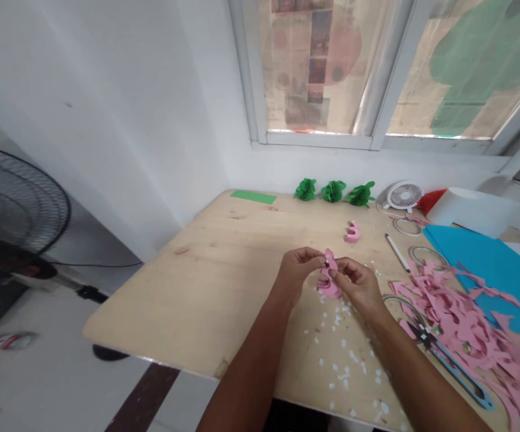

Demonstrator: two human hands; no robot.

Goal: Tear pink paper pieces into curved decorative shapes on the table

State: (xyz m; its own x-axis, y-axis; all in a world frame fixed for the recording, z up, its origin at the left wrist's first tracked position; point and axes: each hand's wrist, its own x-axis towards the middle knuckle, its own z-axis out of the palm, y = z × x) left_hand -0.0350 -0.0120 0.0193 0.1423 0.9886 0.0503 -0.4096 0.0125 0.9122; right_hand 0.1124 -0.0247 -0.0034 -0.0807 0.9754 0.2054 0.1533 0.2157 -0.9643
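My left hand (296, 271) and my right hand (362, 287) meet low over the wooden table. Between their pinched fingers is a curvy pink paper cutout (330, 288), upright, its lower part wider and near the tabletop. The fingertips of both hands cover parts of its upper half. A second pink cutout (352, 232), shaped like a number 3, lies on the table just beyond my hands. Small white paper bits (344, 377) are scattered below and beside my wrists.
Green paper puffs (333, 191) line the wall beside a green strip (254, 197) and a small white fan (403, 195). At right are pink scraps (457, 315), a blue-handled tool (462, 372), a white pen (397, 252), tape rings and blue sheets (480, 255). A black fan (17, 198) stands left.
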